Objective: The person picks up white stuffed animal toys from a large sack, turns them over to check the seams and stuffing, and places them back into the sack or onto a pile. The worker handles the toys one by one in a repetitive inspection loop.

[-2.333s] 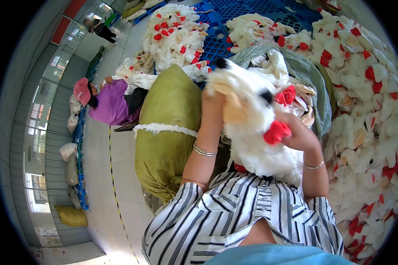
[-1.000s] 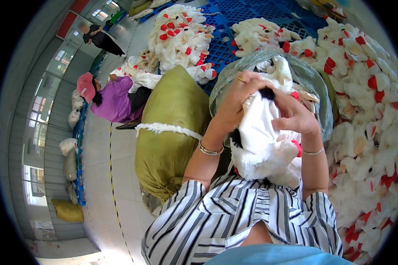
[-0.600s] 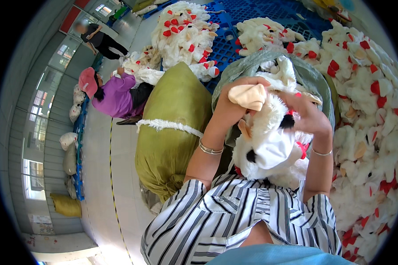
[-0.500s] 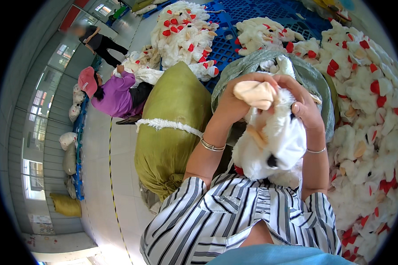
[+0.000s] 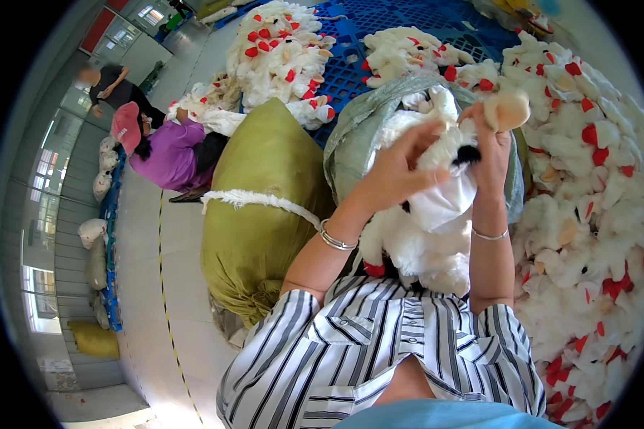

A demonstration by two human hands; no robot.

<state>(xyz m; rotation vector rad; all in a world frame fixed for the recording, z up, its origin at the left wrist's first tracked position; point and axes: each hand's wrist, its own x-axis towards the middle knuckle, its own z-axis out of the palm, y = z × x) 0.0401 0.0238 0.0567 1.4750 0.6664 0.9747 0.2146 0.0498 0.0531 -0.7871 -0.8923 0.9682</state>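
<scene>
A white fluffy plush toy animal [image 5: 426,247] stands against my striped shirt, its head tipped away from me. It has black patches, a pale beige ear and a red piece low on its left side. My right hand [image 5: 489,150] is closed on the head just below the beige ear [image 5: 508,111]. At the other side of the head is my left hand [image 5: 406,166], curved, with thumb and fingers spread apart against the fur. Directly behind the toy, a grey-green woven sack [image 5: 358,118] gapes, with white plush pieces inside.
A tied, full olive sack [image 5: 268,171] stands left of my arm. White plush skins with red parts are heaped on the right [image 5: 587,214] and on a blue pallet [image 5: 347,53] beyond. At left are a person in purple [image 5: 168,157] and a standing person in black [image 5: 118,86].
The toy's head and beige ear have swung to the right. My left hand has come off the ear side and spread its fingers. The standing person has shifted in the view.
</scene>
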